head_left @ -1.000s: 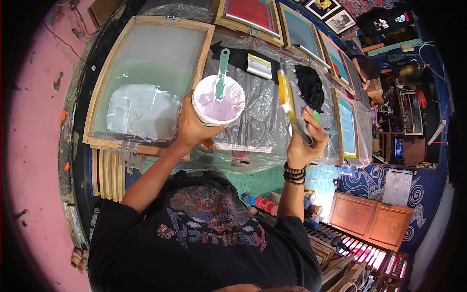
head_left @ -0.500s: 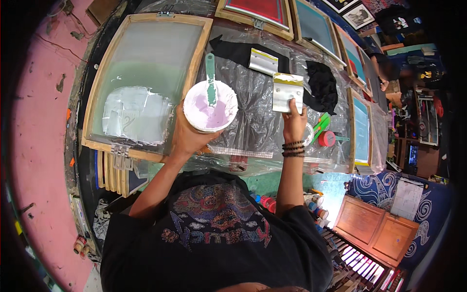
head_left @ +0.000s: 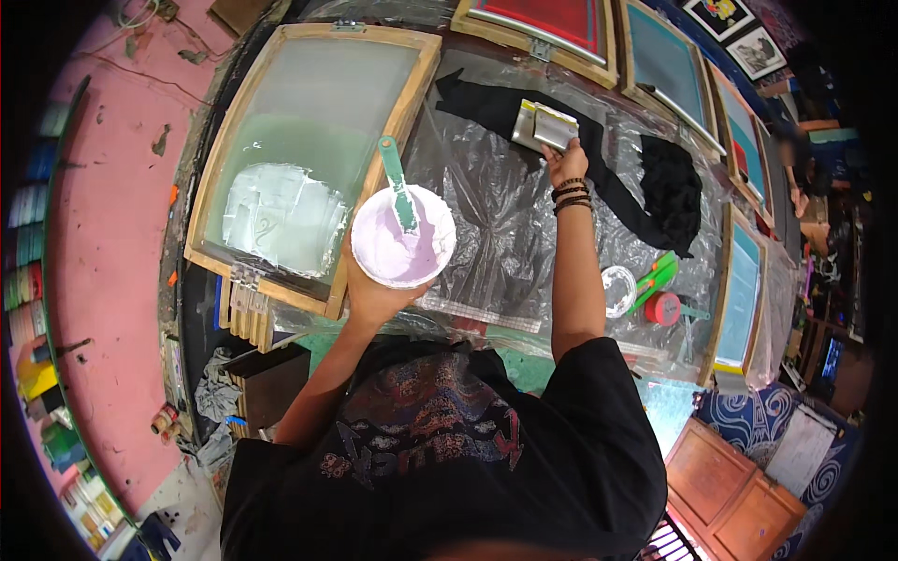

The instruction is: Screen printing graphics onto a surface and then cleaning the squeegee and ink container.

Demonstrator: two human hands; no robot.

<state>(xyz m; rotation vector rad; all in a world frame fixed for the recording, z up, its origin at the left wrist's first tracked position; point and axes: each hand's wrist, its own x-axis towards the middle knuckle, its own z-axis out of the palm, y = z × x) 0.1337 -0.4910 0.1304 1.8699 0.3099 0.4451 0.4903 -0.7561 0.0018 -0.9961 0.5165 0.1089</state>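
Note:
My left hand (head_left: 376, 294) is wrapped round a tub (head_left: 436, 202) of white, slightly pinkish ink, keeping it upright. A green spatula (head_left: 393, 173) leans in the tub, its blade in the ink. Just left of it lies a wood-framed printing screen (head_left: 405, 117) with a patch of white ink (head_left: 281, 220) spread on its lower mesh. Farther off, my right hand (head_left: 567, 165) grips a metal-handled squeegee (head_left: 556, 128) with a yellowish blade edge. It overlaps a second metal squeegee (head_left: 525, 134) lying on a strip of black cloth (head_left: 613, 192); whether they touch I cannot tell.
Clear plastic sheeting (head_left: 486, 234) covers the table. A white ring-shaped item (head_left: 618, 291), a green tool (head_left: 655, 280) and a red round container (head_left: 662, 308) sit at the right. Bunched black cloth (head_left: 671, 192) lies beyond. More framed screens (head_left: 538, 23) line the far and right sides.
My right hand has carried its squeegee away from me, over to the one lying on the black cloth. The tub stays in my left hand, and the whole view has shifted.

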